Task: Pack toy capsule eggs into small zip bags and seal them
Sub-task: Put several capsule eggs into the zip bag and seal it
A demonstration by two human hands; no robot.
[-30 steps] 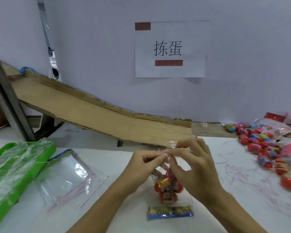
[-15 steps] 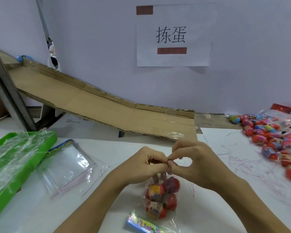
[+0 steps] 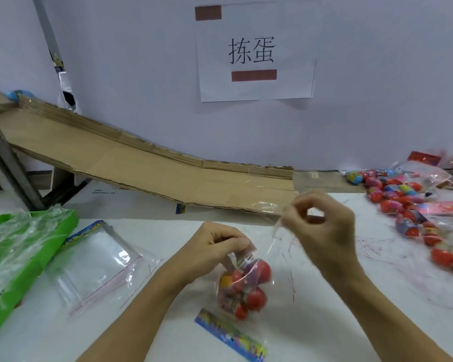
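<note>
**Both hands on the bag's top edge**

My left hand (image 3: pixel 217 246) pinches one end of the zip bag (image 3: pixel 249 288)'s top; my right hand (image 3: pixel 322 226) pinches the other end, raised higher. The capsule eggs (image 3: pixel 249 286) hang below my left fingers; I cannot count them through the film. Right of my right hand, loose eggs (image 3: pixel 403 202) run past the frame edge.

We see the filled zip bag (image 3: pixel 242 288) centred on the surface (image 3: pixel 168 231), empty bags (image 3: pixel 100 267) and a tray (image 3: pixel 37 246) left, loose capsule eggs (image 3: pixel 403 202) right, a cardboard ramp (image 3: pixel 147 176) behind.
</note>
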